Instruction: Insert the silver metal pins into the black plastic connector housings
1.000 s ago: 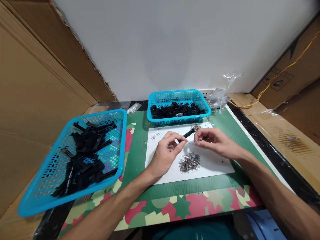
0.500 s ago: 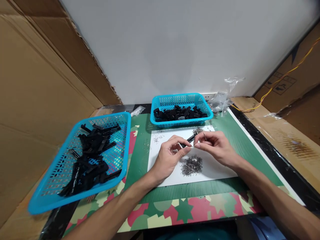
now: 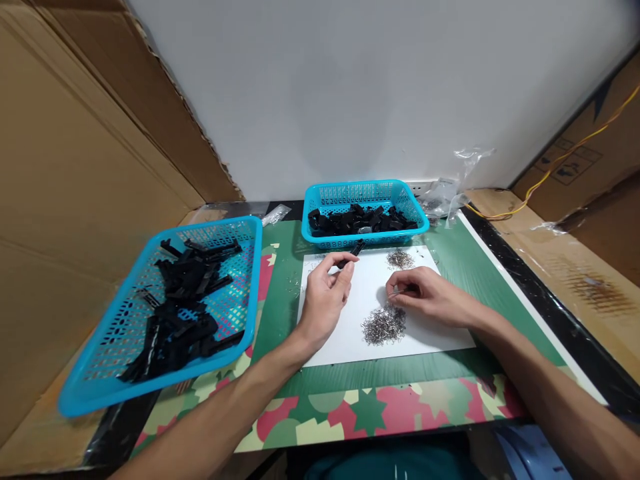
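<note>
My left hand (image 3: 326, 293) is closed on a slim black part (image 3: 357, 249), held tilted above the white sheet (image 3: 340, 340). Fingers pinched, my right hand (image 3: 420, 293) is at the upper right edge of a pile of small metal pieces (image 3: 384, 325); what its fingertips hold, if anything, is too small to name. A smaller metal pile (image 3: 401, 259) lies behind that hand. A few loose small pieces are scattered at the sheet's left edge.
A blue basket (image 3: 256, 287) with black parts stands at the left. Another blue basket (image 3: 365, 241) of black pieces is behind the sheet. Clear plastic bags (image 3: 440, 197) lie at the back right, near a yellow wire (image 3: 530, 191). Cardboard flanks both sides.
My hands have moved apart. The left one has lifted the black part up and to the left, away from the right one, which has come down to the larger pile.
</note>
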`<state>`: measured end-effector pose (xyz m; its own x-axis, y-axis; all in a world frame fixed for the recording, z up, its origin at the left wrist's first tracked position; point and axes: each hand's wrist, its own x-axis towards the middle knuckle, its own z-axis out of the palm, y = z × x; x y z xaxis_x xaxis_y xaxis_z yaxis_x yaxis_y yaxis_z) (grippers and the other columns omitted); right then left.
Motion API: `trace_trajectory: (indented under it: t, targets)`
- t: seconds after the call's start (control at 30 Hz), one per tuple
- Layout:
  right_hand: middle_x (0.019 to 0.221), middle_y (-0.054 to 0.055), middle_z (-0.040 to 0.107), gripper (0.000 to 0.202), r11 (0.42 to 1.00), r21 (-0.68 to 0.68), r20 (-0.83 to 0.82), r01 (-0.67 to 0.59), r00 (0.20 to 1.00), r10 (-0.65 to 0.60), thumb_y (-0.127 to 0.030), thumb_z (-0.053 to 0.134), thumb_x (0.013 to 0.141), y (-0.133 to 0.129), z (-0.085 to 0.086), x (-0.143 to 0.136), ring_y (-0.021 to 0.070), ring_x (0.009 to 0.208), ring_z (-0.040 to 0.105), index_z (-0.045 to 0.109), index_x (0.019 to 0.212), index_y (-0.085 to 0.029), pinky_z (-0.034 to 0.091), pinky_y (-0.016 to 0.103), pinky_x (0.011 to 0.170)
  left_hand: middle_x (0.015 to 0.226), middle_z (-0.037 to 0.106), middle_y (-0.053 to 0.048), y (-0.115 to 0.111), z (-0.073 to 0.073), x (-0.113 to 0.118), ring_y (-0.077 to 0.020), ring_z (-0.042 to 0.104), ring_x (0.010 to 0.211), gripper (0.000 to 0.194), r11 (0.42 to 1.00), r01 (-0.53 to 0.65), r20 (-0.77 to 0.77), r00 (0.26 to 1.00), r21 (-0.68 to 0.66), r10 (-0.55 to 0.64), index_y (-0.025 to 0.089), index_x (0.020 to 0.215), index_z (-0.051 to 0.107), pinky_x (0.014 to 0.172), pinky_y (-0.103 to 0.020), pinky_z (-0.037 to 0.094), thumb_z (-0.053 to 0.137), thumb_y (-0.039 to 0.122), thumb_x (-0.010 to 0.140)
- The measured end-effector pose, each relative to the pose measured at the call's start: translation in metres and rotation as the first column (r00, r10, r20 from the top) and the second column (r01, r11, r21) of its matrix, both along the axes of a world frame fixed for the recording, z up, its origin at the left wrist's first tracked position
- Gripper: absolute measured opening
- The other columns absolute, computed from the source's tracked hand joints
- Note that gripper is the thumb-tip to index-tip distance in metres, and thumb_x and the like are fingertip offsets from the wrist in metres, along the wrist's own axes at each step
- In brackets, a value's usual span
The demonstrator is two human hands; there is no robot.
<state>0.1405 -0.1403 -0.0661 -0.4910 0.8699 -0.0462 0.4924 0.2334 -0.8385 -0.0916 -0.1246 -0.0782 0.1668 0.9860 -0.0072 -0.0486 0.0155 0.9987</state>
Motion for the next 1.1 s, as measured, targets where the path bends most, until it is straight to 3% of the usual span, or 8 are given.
trace_trajectory:
  t: [0.17, 0.3, 0.4, 0.5, 0.6, 0.8, 1.1]
  targets:
    - [0.07, -0.002, 0.064, 0.017, 0.999, 0.01, 0.082, -0.052, 0.995, 0.051, -0.023, 0.059, 0.098, -0.002, 0.006, -0.001, 0.0135, 0.062, 0.049, 0.071, 0.086, -0.021, 0.036, 0.028, 0.061, 0.056, 0.042, 0.008, -0.001, -0.002, -0.001, -0.0074, 0.032, 0.045, 0.028, 0.999, -0.026, -0.008, 1.0, 0.033, 0.026, 0.023, 0.111, 0.066, 0.041, -0.02, 0.023, 0.068, 0.047, 0.097]
    - [0.088, 0.004, 0.076, 0.022, 0.997, 0.065, 0.117, -0.039, 0.993, 0.031, -0.028, 0.057, 0.101, 0.001, 0.008, 0.008, 0.0166, 0.071, 0.061, 0.078, 0.098, -0.022, 0.043, 0.029, 0.066, 0.055, 0.041, 0.008, 0.001, -0.004, -0.002, -0.0076, 0.031, 0.046, 0.028, 0.999, -0.036, -0.008, 0.999, 0.03, 0.037, 0.023, 0.109, 0.066, 0.042, -0.02, 0.022, 0.068, 0.048, 0.096]
    - [0.086, 0.005, 0.074, 0.026, 0.965, 0.22, 0.134, 0.141, 0.976, -0.173, -0.033, 0.055, 0.101, 0.01, 0.002, 0.026, 0.0179, 0.068, 0.059, 0.079, 0.099, -0.022, 0.04, 0.03, 0.062, 0.056, 0.041, 0.008, 0.003, -0.005, -0.003, -0.0079, 0.031, 0.046, 0.028, 0.999, -0.033, -0.009, 0.999, 0.024, 0.034, 0.024, 0.111, 0.066, 0.042, -0.02, 0.022, 0.068, 0.048, 0.097]
    - [0.064, 0.002, 0.061, 0.03, 0.846, 0.361, 0.137, 0.391, 0.875, -0.464, -0.041, 0.058, 0.097, 0.022, -0.005, 0.046, 0.0167, 0.056, 0.046, 0.079, 0.095, -0.019, 0.032, 0.031, 0.056, 0.057, 0.042, 0.007, 0.003, -0.006, -0.004, -0.0082, 0.033, 0.047, 0.028, 0.999, -0.021, -0.02, 1.0, 0.029, 0.022, 0.024, 0.113, 0.066, 0.043, -0.02, 0.022, 0.068, 0.047, 0.097]
    - [0.061, 0.001, 0.054, 0.031, 0.783, 0.397, 0.152, 0.479, 0.807, -0.57, -0.044, 0.062, 0.091, 0.029, -0.01, 0.058, 0.0158, 0.056, 0.043, 0.078, 0.087, -0.017, 0.029, 0.031, 0.056, 0.057, 0.042, 0.007, 0.003, -0.005, -0.004, -0.0085, 0.035, 0.05, 0.028, 0.999, -0.005, -0.032, 0.999, 0.032, 0.006, 0.023, 0.112, 0.067, 0.044, -0.02, 0.022, 0.07, 0.045, 0.095]
    - [0.06, -0.001, 0.05, 0.032, 0.851, 0.262, 0.2, 0.456, 0.837, -0.51, -0.046, 0.066, 0.086, 0.03, -0.013, 0.05, 0.0143, 0.057, 0.042, 0.08, 0.085, -0.017, 0.027, 0.031, 0.057, 0.062, 0.045, 0.006, 0.002, -0.004, -0.003, -0.0078, 0.036, 0.052, 0.025, 0.998, 0.012, -0.07, 0.998, 0.055, -0.008, 0.02, 0.108, 0.069, 0.046, -0.021, 0.024, 0.07, 0.042, 0.095]
    - [0.06, -0.002, 0.052, 0.026, 0.896, 0.181, 0.212, 0.405, 0.874, -0.437, -0.04, 0.065, 0.086, 0.029, -0.016, 0.046, 0.0132, 0.057, 0.041, 0.077, 0.082, -0.017, 0.027, 0.029, 0.056, 0.078, 0.057, 0.002, -0.001, -0.005, -0.001, -0.009, 0.043, 0.059, 0.021, 0.993, 0.051, -0.147, 0.989, 0.11, -0.035, 0.021, 0.106, 0.071, 0.053, -0.023, 0.033, 0.067, 0.039, 0.097]
